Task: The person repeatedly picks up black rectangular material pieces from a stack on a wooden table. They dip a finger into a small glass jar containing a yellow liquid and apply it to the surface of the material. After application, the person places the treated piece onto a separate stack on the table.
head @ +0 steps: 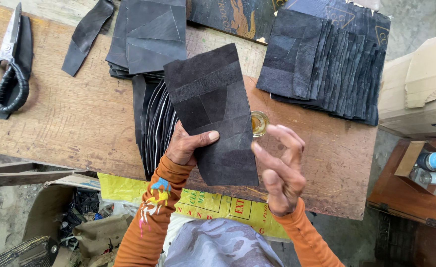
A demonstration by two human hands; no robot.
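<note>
At centre frame our left hand (186,146) pinches a dark suede panel (213,113) by its edge; it looks light and floppy. Our right hand (280,165) hovers open, possibly glue-tipped, beside a jar (259,122).

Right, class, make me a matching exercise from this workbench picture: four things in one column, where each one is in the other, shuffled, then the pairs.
Things:
1. scissors
2. dark patchwork piece
3. small glass jar
4. cardboard box

Places:
A. off the table's right end
B. on the table, beside the right hand
C. far left of the table
D. held in the left hand

Pairs: 1-C, 2-D, 3-B, 4-A
</note>
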